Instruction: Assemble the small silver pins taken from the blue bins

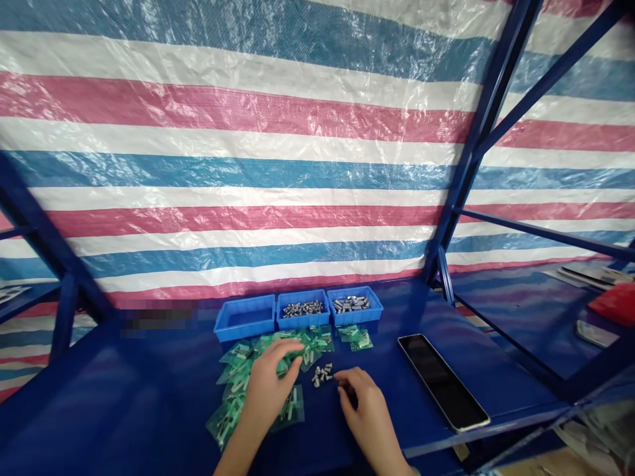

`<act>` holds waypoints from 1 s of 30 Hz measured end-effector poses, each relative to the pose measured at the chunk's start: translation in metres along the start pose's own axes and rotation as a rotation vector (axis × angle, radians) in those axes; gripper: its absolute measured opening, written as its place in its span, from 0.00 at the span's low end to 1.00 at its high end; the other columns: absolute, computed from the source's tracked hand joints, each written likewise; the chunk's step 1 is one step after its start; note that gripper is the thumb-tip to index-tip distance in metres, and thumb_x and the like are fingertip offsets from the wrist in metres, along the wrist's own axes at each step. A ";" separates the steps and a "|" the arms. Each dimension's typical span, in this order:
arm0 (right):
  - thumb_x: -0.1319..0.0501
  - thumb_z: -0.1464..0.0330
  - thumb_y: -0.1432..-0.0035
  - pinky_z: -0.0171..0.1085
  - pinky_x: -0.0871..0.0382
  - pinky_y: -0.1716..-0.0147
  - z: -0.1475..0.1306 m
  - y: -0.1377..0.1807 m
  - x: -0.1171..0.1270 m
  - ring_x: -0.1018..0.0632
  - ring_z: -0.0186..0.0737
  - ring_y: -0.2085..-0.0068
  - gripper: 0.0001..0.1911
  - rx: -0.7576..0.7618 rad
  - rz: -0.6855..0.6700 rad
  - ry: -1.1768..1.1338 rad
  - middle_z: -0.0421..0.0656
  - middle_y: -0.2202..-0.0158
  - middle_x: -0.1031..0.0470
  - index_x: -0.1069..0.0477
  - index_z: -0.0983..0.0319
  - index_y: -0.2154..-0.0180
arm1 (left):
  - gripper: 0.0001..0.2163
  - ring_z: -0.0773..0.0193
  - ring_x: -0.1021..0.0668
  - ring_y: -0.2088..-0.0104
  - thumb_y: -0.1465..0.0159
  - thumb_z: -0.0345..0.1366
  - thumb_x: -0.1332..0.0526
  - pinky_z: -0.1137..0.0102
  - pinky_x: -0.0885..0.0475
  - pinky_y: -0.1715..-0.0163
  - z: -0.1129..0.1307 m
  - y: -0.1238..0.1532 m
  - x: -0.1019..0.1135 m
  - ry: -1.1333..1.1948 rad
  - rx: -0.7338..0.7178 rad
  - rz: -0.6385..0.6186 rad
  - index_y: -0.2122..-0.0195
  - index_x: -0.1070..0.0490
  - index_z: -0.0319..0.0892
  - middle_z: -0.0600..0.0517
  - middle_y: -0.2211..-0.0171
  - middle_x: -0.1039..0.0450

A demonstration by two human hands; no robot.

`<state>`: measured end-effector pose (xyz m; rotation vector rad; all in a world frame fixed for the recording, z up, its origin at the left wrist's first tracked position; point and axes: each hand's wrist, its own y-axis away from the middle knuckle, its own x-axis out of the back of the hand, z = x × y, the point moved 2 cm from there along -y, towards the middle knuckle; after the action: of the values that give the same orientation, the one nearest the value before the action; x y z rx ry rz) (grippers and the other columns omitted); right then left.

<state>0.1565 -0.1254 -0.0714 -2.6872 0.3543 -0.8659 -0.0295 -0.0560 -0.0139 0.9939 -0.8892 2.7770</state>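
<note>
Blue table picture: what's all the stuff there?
Table: one, blue, lower middle
Trays: three, blue, table's back
Metal parts: many, silver, two trays, one pile
Packets: many, green, before trays
Phone: one, black, table's right
Sheet: one, red-white-blue, behind
Bars: several, blue, both sides
Side shelves: two, blue, both edges
Papers: several, whitish, both edges
Red thing: one, red, far right
Flat thing: one, pale, below red thing
Clutter: unclear, mixed, lower right
Left hand: one, bare, over packets
Right hand: one, bare, by pile
</note>
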 end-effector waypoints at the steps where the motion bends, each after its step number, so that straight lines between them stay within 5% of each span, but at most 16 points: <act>1: 0.47 0.79 0.40 0.42 0.30 0.62 0.001 -0.002 -0.003 0.23 0.49 0.61 0.14 0.031 -0.003 0.059 0.46 0.64 0.25 0.26 0.60 0.60 | 0.09 0.54 0.18 0.56 0.37 0.36 0.41 0.60 0.22 0.56 0.001 0.015 0.002 -0.029 0.006 0.028 0.62 0.20 0.48 0.48 0.58 0.19; 5: 0.45 0.83 0.43 0.44 0.30 0.60 0.001 -0.007 -0.014 0.24 0.50 0.60 0.16 0.096 0.017 0.259 0.45 0.64 0.26 0.27 0.60 0.61 | 0.09 0.56 0.17 0.60 0.36 0.36 0.42 0.65 0.20 0.62 0.006 0.057 0.003 -0.110 0.018 0.133 0.64 0.21 0.49 0.48 0.60 0.19; 9: 0.45 0.83 0.42 0.43 0.30 0.61 0.001 -0.008 -0.018 0.24 0.49 0.62 0.14 0.108 0.033 0.294 0.45 0.65 0.27 0.28 0.60 0.65 | 0.08 0.57 0.17 0.61 0.36 0.35 0.41 0.67 0.20 0.61 0.016 0.071 -0.003 -0.088 0.002 0.131 0.65 0.21 0.49 0.49 0.61 0.19; 17: 0.43 0.72 0.37 0.33 0.31 0.69 -0.024 0.006 0.000 0.22 0.40 0.68 0.07 -0.019 -0.005 -0.218 0.42 0.69 0.23 0.27 0.60 0.64 | 0.10 0.56 0.17 0.56 0.37 0.38 0.38 0.67 0.20 0.57 0.032 0.062 -0.023 0.240 0.178 0.028 0.56 0.21 0.48 0.48 0.57 0.18; 23: 0.42 0.69 0.37 0.32 0.28 0.68 -0.043 0.017 0.009 0.21 0.40 0.67 0.07 0.018 -0.028 -0.340 0.43 0.68 0.21 0.24 0.61 0.64 | 0.09 0.57 0.16 0.63 0.41 0.42 0.35 0.70 0.20 0.61 0.044 0.062 -0.020 0.527 0.394 0.017 0.66 0.19 0.45 0.48 0.64 0.17; 30: 0.40 0.72 0.38 0.33 0.26 0.67 -0.049 0.016 0.012 0.21 0.40 0.67 0.07 0.106 0.039 -0.411 0.44 0.69 0.23 0.24 0.61 0.67 | 0.14 0.53 0.16 0.61 0.44 0.49 0.32 0.66 0.20 0.58 0.042 0.070 -0.016 0.676 0.525 0.020 0.66 0.20 0.43 0.47 0.64 0.17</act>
<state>0.1348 -0.1537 -0.0325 -2.6604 0.2557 -0.2963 -0.0095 -0.1346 -0.0324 0.0092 -0.0806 3.0774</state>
